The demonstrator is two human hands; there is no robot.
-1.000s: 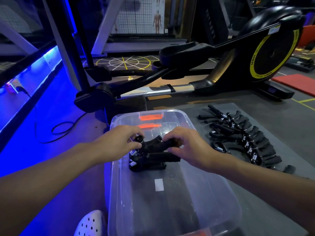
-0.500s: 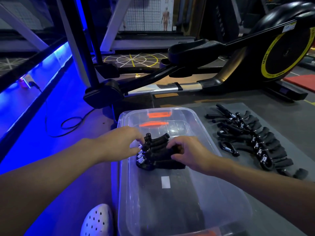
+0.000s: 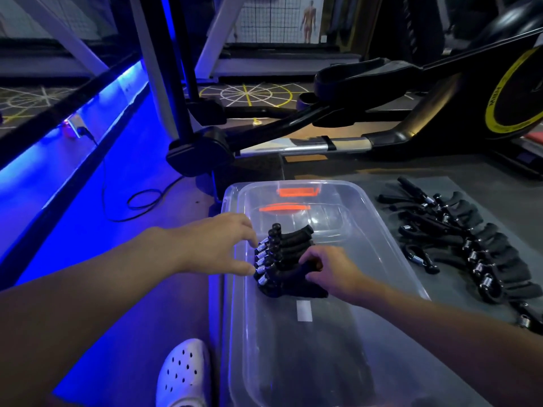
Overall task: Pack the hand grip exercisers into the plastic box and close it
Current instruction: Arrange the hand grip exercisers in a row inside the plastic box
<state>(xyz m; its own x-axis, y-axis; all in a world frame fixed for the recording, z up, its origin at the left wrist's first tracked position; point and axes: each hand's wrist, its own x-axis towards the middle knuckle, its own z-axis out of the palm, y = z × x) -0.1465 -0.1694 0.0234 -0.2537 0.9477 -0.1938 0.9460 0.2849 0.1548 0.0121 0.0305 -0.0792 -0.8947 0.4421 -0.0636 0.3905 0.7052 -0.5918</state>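
far left: blue-lit floor strip [image 3: 73, 171], with a loose black power cable [image 3: 141, 201] coiled on it. at the bottom edge, a white perforated rubber clog [image 3: 182, 374], just beside the box.

left hand [image 3: 217, 245]: half a second ago its fingers covered the spring ends of the bundle. now it has drawn back a little, fingers and thumb spread and relaxed, grasping nothing. fingertips lie right at the silver springs [image 3: 262, 261]; touching or just clear, cannot tell.

clear rectangular plastic box [image 3: 382, 227], open at the top, two orange latches [image 3: 296, 191] at its far end. inside, toward that far end, the bundle of black foam-handled hand grip exercisers [image 3: 291, 248] rests on the box bottom, springs stacked in a column facing left, handles fanned to the right. more of the springs shows than before.

right hand [image 3: 332, 271]: slightly blurred, fingers curled over and thumb under the nearest handle of the bundle, pinching it. it sits lower on the stack than earlier.

right of the box: grey mat [image 3: 499, 186] carrying a row of loose black hand grip exercisers [image 3: 470, 245], arrangement unchanged. behind, black and yellow elliptical trainer [image 3: 440, 83].
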